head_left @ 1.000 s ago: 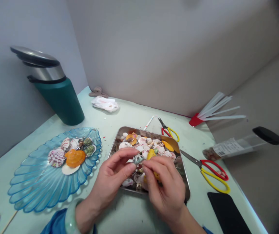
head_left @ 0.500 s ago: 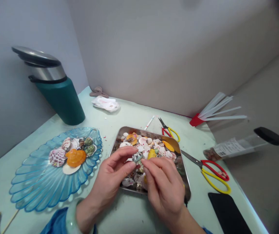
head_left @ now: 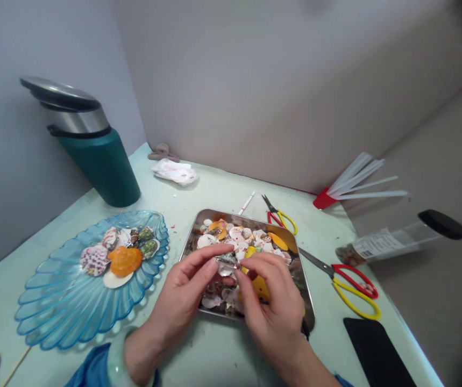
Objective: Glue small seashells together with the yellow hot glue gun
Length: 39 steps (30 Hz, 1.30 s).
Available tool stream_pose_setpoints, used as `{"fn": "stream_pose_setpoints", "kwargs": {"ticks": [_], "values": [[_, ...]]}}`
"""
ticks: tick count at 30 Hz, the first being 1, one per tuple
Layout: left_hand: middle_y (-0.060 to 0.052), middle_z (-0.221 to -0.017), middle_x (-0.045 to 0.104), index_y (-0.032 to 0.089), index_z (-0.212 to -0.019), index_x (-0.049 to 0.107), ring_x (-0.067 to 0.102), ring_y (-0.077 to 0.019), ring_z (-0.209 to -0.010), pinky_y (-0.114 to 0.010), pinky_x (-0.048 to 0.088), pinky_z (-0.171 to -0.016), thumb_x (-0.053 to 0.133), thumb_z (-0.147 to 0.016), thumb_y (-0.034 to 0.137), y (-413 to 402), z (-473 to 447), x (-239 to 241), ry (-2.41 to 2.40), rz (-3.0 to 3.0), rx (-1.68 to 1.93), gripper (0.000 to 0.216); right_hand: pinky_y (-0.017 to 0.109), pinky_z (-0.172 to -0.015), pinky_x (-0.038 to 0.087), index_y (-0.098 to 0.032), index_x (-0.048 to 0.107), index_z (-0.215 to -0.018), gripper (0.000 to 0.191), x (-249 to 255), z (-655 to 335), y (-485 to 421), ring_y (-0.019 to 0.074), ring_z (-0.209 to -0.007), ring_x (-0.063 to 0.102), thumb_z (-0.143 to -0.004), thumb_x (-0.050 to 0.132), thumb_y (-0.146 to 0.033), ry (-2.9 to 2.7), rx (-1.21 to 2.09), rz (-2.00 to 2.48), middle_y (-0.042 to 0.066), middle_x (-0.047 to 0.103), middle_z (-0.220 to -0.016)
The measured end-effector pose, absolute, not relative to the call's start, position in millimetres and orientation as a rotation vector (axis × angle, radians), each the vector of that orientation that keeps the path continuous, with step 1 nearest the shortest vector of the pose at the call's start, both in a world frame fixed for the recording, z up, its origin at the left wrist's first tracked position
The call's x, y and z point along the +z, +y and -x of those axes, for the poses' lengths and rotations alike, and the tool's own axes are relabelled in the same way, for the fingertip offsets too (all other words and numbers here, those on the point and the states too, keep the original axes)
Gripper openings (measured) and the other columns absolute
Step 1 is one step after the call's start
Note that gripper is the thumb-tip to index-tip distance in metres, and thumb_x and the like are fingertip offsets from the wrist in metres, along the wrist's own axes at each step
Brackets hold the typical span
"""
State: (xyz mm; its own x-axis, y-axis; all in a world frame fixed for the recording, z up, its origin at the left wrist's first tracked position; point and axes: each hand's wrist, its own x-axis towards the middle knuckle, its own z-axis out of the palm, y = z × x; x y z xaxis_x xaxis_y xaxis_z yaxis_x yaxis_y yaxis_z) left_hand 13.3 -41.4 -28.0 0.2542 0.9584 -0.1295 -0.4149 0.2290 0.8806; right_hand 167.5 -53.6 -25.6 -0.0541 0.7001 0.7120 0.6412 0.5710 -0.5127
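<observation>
Between the fingertips of my left hand [head_left: 192, 279] and my right hand [head_left: 273, 293] is a small greenish shell [head_left: 226, 267], its pale shiny side now facing me. Both hands are closed in a pinch on it, just above a metal tray [head_left: 308, 290]. Inside the tray lie many loose shells, mostly white and speckled, with a few yellow and orange ones. To the left, a blue scalloped glass dish [head_left: 69, 312] bears an orange scallop shell [head_left: 126, 261], a purple-speckled shell [head_left: 94, 260], a white shell and several small green snail shells [head_left: 149, 248].
A green flask [head_left: 105, 166] stands at the back left, near a white plastic packet [head_left: 174, 172]. Right of the tray lie large scissors [head_left: 354, 290], small scissors [head_left: 281, 217], a black phone-like slab [head_left: 376, 349] and a clear jar [head_left: 400, 244]. White sticks stand in a red cup [head_left: 324, 199].
The shell has been turned between my fingers, from its rough green side to a pale shiny side. My right fingers have spread a little and shifted.
</observation>
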Motion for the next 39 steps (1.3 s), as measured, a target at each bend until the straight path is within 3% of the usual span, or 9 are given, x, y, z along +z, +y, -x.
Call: {"fn": "stream_pose_setpoints", "kwargs": {"ticks": [9,15,39], "values": [[-0.006,-0.121,0.067,0.024,-0.113,0.068,0.062,-0.0224,-0.110,-0.027,0.048,-0.090,0.061,-0.087,0.028,-41.3,-12.1,-26.0,0.807,-0.913,1.070,0.027,0.037,-0.075,0.050,-0.018,0.059,-0.098,0.020,-26.0,-166.1,-55.5,0.0198,-0.085,0.060,-0.083,0.059,-0.005,-1.766,0.092,1.114,0.007,0.063,-0.090],[-0.001,-0.118,0.068,0.025,-0.106,0.069,0.059,-0.0160,-0.110,-0.020,0.045,-0.093,0.062,-0.087,0.024,-40.2,-13.2,-29.6,0.829,-0.984,1.135,0.020,0.036,-0.074,0.050,-0.018,0.059,-0.096,0.018,-26.3,-164.9,-55.6,0.0193,-0.084,0.059,-0.083,0.060,-0.005,-1.793,0.113,1.091,0.006,0.063,-0.088],[0.000,-0.110,0.070,0.027,-0.099,0.072,0.061,-0.0153,-0.107,-0.021,0.046,-0.092,0.064,-0.085,0.023,-39.6,-12.2,-31.6,0.865,-1.048,1.166,0.016,0.038,-0.075,0.049,-0.016,0.057,-0.100,0.022,-27.1,-163.9,-55.3,0.0202,-0.086,0.059,-0.082,0.061,-0.004,-1.796,0.150,1.057,0.008,0.063,-0.091]]}}
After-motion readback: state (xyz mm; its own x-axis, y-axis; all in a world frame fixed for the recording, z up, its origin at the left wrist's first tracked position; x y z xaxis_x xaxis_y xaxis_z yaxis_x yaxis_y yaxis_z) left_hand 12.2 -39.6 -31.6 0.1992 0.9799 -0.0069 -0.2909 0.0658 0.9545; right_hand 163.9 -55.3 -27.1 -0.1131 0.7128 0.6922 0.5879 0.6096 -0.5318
